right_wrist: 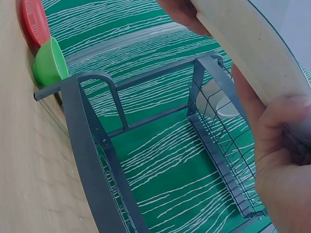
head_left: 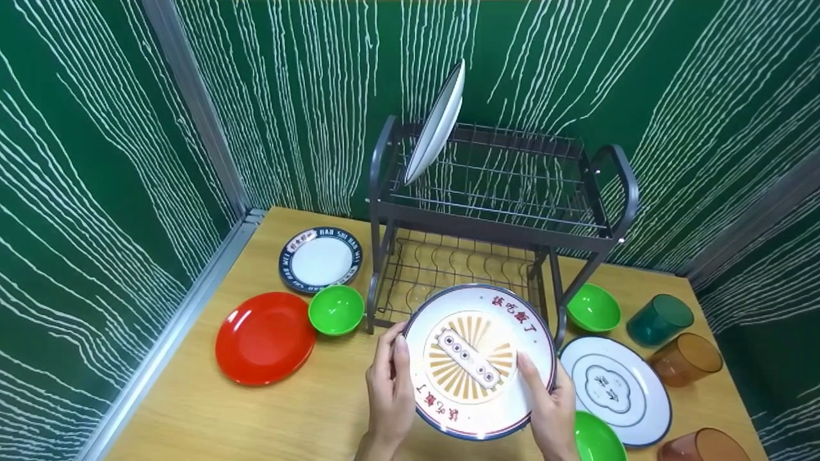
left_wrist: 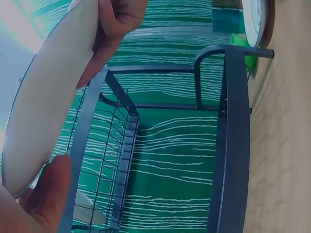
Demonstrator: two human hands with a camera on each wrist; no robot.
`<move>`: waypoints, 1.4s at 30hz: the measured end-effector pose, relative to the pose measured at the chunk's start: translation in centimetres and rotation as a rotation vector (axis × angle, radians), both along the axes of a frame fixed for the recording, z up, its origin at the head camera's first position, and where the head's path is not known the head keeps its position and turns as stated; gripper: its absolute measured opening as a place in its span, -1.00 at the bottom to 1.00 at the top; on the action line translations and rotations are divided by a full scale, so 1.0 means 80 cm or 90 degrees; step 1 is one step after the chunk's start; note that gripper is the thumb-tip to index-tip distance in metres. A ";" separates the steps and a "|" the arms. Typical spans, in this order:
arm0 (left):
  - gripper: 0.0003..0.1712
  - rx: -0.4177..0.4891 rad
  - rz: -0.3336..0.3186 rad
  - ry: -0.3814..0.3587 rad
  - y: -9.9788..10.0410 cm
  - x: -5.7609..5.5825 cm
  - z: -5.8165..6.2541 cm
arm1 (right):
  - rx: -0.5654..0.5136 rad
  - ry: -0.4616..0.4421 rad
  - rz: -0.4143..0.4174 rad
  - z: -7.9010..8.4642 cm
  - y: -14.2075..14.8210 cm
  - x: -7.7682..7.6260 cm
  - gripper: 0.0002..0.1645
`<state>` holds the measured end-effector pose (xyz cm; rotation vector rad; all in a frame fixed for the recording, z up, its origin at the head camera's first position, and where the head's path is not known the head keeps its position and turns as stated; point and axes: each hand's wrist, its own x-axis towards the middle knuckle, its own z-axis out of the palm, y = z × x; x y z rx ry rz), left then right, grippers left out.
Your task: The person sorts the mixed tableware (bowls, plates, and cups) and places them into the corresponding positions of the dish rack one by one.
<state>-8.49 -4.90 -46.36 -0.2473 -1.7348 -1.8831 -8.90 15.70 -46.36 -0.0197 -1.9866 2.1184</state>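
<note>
Both hands hold a white plate [head_left: 474, 416] with a dark blue rim, a yellow sunburst and red characters, its face turned up toward the head camera. My left hand [head_left: 392, 384] grips its left edge. On the right edge, the thumb of my right hand [head_left: 552, 403] lies over the face and the fingers go beneath. The wrist views show the plate's pale underside [left_wrist: 53, 97] and the fingers curled on its rim. Just beyond stands a dark two-tier dish rack [head_left: 493, 227]. A white plate [head_left: 439, 125] leans on edge at the left of its upper tier.
Left on the wooden table [head_left: 192, 410] are a red plate [head_left: 266, 339], a blue-rimmed plate [head_left: 320, 259] and a green bowl [head_left: 336, 310]. Right are green bowls [head_left: 594, 307], a white plate [head_left: 647, 397], a teal cup [head_left: 660, 320] and amber cups [head_left: 685, 360]. Green walls enclose the table.
</note>
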 end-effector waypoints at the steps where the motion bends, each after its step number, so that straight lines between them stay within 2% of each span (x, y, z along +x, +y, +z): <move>1: -0.66 0.002 0.002 -0.007 -0.001 0.000 0.000 | -0.004 -0.006 -0.004 0.001 0.000 0.000 -0.60; 3: -0.68 0.016 -0.003 -0.017 -0.004 -0.001 -0.001 | -0.011 -0.031 -0.022 0.005 0.001 -0.001 -0.59; 7: -0.68 0.010 0.015 -0.003 -0.009 -0.005 -0.002 | -0.032 -0.068 -0.064 0.013 0.004 -0.004 -0.56; 10: -0.68 0.004 0.030 -0.006 -0.010 -0.006 -0.002 | -0.045 -0.040 -0.081 0.015 0.009 -0.008 -0.58; 14: -0.71 0.017 0.025 -0.020 -0.013 -0.003 0.006 | -0.029 -0.004 -0.093 0.020 0.014 -0.013 -0.56; 19: -0.74 0.019 0.020 -0.027 -0.015 0.003 0.021 | -0.010 -0.018 -0.111 0.031 0.019 -0.015 -0.54; 22: -0.74 0.010 0.027 -0.039 -0.016 0.005 0.023 | -0.016 -0.009 -0.118 0.039 0.021 -0.018 -0.55; 31: -0.74 -0.001 0.052 -0.054 -0.021 0.006 0.011 | -0.020 -0.029 -0.134 0.072 0.030 -0.029 -0.44; 37: -0.77 0.001 0.068 -0.103 -0.027 0.005 0.004 | -0.039 0.008 -0.136 0.086 0.037 -0.036 -0.48; 42: -0.82 -0.007 0.098 -0.137 -0.031 0.003 -0.005 | -0.065 0.034 -0.147 0.097 0.041 -0.040 -0.50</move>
